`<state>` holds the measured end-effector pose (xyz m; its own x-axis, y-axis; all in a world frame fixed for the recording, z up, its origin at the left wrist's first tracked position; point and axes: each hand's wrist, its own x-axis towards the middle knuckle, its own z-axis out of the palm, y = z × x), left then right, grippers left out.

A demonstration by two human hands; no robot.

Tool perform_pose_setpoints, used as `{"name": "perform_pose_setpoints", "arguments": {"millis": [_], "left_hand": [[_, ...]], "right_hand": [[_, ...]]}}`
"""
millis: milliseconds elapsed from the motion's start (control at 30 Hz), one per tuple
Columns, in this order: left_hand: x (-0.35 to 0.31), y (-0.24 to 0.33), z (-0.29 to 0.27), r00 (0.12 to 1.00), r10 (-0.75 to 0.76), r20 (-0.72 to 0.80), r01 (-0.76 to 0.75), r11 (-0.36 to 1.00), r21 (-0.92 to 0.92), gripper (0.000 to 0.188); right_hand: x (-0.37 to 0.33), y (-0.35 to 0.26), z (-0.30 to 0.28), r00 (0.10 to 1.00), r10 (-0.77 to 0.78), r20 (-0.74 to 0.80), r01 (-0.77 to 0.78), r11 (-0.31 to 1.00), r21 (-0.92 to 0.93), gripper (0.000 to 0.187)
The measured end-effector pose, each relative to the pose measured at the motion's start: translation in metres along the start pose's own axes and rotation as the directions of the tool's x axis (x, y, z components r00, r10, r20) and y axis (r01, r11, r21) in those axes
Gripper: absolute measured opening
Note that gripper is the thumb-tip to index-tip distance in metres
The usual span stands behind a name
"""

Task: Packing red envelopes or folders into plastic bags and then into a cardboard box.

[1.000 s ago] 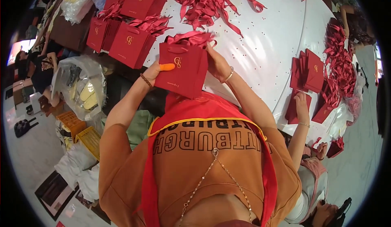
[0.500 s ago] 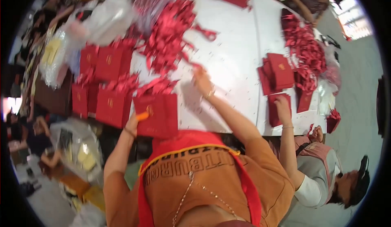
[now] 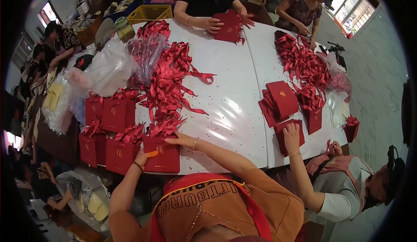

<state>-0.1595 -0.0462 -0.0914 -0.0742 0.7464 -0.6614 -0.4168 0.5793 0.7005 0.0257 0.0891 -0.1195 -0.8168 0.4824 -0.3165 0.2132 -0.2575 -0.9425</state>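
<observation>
A stack of red paper gift bags [image 3: 161,158] with gold print stands on the near edge of the white table, red ribbons lying along its top. My left hand [image 3: 141,158] grips the stack's left side, an orange cover on the thumb across the front. At the top right corner, my right hand [image 3: 180,139] closes on the bag's upper edge, thumb in front; its other fingers are partly hidden. Just behind lies a large heap of red ribbons [image 3: 171,74], loose ends trailing over the table.
More red bags [image 3: 120,155] stand in rows at the left, with clear plastic [image 3: 110,66] behind them. To the right, a co-worker's hand [image 3: 292,137] rests on other red bags. Across the white table [image 3: 228,107], another person handles a red bag [image 3: 227,27]. Small bits dot the tabletop.
My right hand has come back from a ribbon end over the table to the top of the bag stack. The left hand keeps its hold. The view has tilted up.
</observation>
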Motion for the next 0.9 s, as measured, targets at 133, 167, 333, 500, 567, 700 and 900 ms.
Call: {"name": "perform_pose_setpoints", "arguments": {"millis": [133,167,333,500,567,700,900], "left_hand": [[-0.002,0.012,-0.002,0.990,0.144,0.011,-0.144,0.990,-0.003,0.047],[-0.006,0.018,0.001,0.989,0.147,0.002,-0.147,0.989,-0.005,0.047],[-0.014,0.034,0.007,0.981,0.166,0.095,-0.177,0.978,0.115,0.046],[-0.013,0.005,0.002,0.985,-0.101,0.138,0.108,0.993,-0.046,0.048],[-0.001,-0.002,-0.012,0.986,-0.008,0.168,0.000,0.999,0.045,0.045],[0.005,0.016,-0.013,0.991,0.004,0.131,-0.027,0.984,0.178,0.046],[0.016,-0.015,-0.029,0.942,0.241,-0.235,-0.094,0.858,0.505,0.072]], "right_hand": [[-0.004,-0.039,0.007,0.995,0.023,-0.101,-0.041,0.983,-0.177,0.086],[-0.001,-0.037,0.007,0.981,-0.138,-0.139,0.099,0.961,-0.259,0.078],[-0.003,-0.044,-0.008,0.991,-0.131,-0.027,0.127,0.985,-0.114,0.073],[0.009,0.003,0.006,0.992,0.115,-0.057,-0.128,0.874,-0.469,0.080],[0.014,0.000,0.009,0.986,0.152,-0.074,-0.167,0.817,-0.552,0.080],[0.015,-0.006,0.015,0.970,0.080,-0.228,-0.189,0.840,-0.509,0.070],[0.018,0.001,0.023,0.958,-0.006,-0.288,-0.147,0.850,-0.507,0.064]]}}
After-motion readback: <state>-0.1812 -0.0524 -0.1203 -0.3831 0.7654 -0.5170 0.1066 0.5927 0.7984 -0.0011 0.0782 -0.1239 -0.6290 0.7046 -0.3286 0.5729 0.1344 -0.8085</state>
